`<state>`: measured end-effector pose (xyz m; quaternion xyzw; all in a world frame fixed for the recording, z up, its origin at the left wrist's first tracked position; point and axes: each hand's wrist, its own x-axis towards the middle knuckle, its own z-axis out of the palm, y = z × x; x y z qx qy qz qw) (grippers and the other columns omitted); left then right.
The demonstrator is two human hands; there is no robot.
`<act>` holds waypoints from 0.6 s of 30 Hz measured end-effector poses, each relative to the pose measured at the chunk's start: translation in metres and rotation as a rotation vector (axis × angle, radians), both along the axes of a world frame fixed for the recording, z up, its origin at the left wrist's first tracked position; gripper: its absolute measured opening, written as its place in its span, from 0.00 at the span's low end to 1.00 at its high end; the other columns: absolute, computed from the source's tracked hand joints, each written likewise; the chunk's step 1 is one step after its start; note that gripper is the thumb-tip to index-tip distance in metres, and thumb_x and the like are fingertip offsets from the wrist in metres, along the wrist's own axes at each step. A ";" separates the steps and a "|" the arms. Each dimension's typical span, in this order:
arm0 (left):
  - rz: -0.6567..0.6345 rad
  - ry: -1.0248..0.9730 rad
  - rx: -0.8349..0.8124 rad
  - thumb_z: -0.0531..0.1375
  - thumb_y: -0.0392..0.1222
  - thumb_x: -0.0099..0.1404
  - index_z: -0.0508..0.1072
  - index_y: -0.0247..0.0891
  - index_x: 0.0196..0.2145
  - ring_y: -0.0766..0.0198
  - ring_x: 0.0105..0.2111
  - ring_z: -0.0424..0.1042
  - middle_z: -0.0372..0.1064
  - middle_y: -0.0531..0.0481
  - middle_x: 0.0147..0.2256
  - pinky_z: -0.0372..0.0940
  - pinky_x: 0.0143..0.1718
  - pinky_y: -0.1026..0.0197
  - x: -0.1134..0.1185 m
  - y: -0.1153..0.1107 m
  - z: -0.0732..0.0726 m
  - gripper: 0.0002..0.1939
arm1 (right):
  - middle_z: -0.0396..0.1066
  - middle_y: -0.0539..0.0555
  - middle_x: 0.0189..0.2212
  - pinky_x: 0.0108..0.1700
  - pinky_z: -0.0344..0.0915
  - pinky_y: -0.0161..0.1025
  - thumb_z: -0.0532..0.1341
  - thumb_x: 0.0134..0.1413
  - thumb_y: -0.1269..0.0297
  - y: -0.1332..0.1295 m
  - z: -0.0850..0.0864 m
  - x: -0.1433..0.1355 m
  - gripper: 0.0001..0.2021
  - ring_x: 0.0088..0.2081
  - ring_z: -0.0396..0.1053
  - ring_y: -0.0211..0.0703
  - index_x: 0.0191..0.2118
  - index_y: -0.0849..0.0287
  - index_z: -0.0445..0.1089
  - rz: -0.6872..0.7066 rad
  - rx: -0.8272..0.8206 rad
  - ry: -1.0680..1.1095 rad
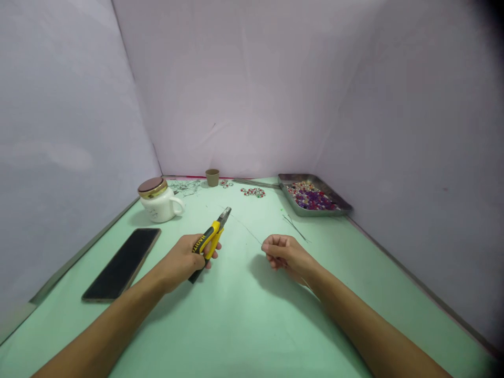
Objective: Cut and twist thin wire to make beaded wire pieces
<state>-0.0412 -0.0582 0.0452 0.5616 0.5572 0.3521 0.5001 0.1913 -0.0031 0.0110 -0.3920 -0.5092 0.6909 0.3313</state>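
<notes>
Yellow and black pliers [209, 241] are held in my left hand [189, 261], their metal jaws pointing up and away to the right. My right hand [285, 255] pinches a thin wire [247, 229] between thumb and fingers. From those fingertips the wire runs up and left towards the tip of the pliers; whether the jaws grip it is too small to tell. Both hands are above the pale green table [220, 325], with a gap between them. To the right of the wire, a few short dark wires [295, 228] lie on the table.
At the left are a white lidded mug [159, 206] and a black phone [123, 265]. Along the back stand a small olive cup [212, 178], a wire tangle [185, 187], beaded pieces [253, 192] and long wires [255, 183]. A metal tray [301, 211] of beads is back right.
</notes>
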 end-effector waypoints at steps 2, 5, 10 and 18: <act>-0.022 0.003 -0.005 0.48 0.27 0.40 0.66 0.34 0.29 0.64 0.27 0.64 0.64 0.50 0.29 0.60 0.30 0.59 0.005 -0.002 0.002 0.16 | 0.66 0.49 0.21 0.24 0.62 0.33 0.63 0.40 0.64 0.000 0.001 0.001 0.09 0.20 0.63 0.32 0.29 0.62 0.65 0.094 -0.001 0.026; -0.044 0.044 -0.028 0.48 0.27 0.39 0.67 0.34 0.30 0.65 0.25 0.63 0.64 0.50 0.27 0.59 0.28 0.60 0.013 -0.005 0.004 0.18 | 0.67 0.51 0.26 0.29 0.65 0.38 0.62 0.41 0.61 -0.002 0.003 0.001 0.13 0.25 0.66 0.35 0.34 0.62 0.66 0.143 0.011 0.059; -0.055 0.090 -0.047 0.48 0.27 0.39 0.67 0.34 0.34 0.64 0.27 0.63 0.64 0.51 0.28 0.58 0.27 0.62 0.023 -0.008 -0.001 0.22 | 0.63 0.47 0.19 0.21 0.63 0.32 0.62 0.40 0.57 -0.005 0.001 -0.006 0.13 0.19 0.62 0.31 0.28 0.63 0.68 0.061 0.085 0.032; -0.029 0.077 -0.072 0.48 0.28 0.39 0.66 0.34 0.32 0.65 0.27 0.62 0.64 0.50 0.30 0.56 0.26 0.62 0.025 -0.007 -0.003 0.20 | 0.60 0.45 0.15 0.16 0.59 0.29 0.62 0.40 0.59 -0.005 -0.002 -0.005 0.10 0.15 0.58 0.29 0.25 0.63 0.68 0.066 0.141 -0.030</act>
